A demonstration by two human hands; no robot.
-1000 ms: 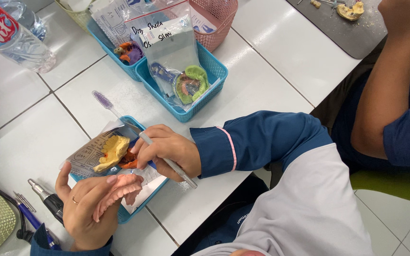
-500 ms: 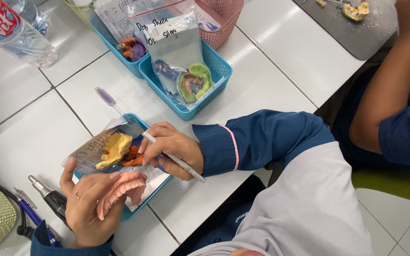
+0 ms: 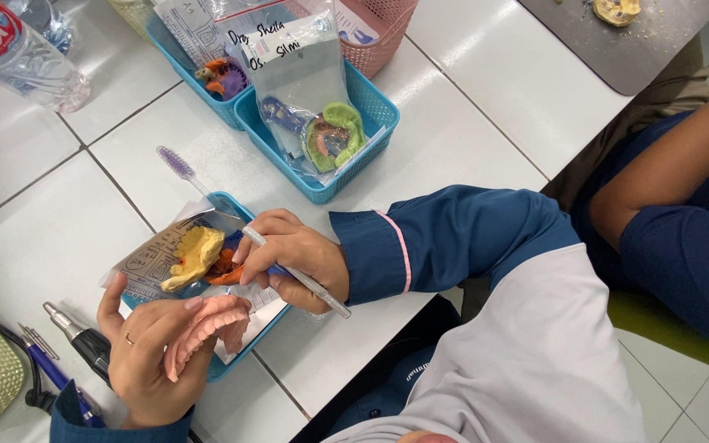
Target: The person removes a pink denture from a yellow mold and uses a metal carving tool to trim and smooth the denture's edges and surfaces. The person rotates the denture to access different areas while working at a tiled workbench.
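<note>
Two hands are busy: the pink teeth mould (image 3: 207, 332) is pinched in the left hand (image 3: 153, 369); a thin stick (image 3: 297, 275) is gripped by the right hand (image 3: 293, 258). Just beyond that grip, the blue tray (image 3: 244, 349) could be knocked.

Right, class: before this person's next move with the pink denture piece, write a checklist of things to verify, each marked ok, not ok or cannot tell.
1. Left hand has a firm grip on the pink denture piece: ok.
2. Right hand holds the slim clear tool: ok.
3. Tool tip touching anything: cannot tell, hidden by the fingers.
4. Blue tray lies flat on the white table: ok.
5. Yellow cast rests inside the tray: ok.
6. Purple toothbrush lies apart from both hands: ok.
</note>
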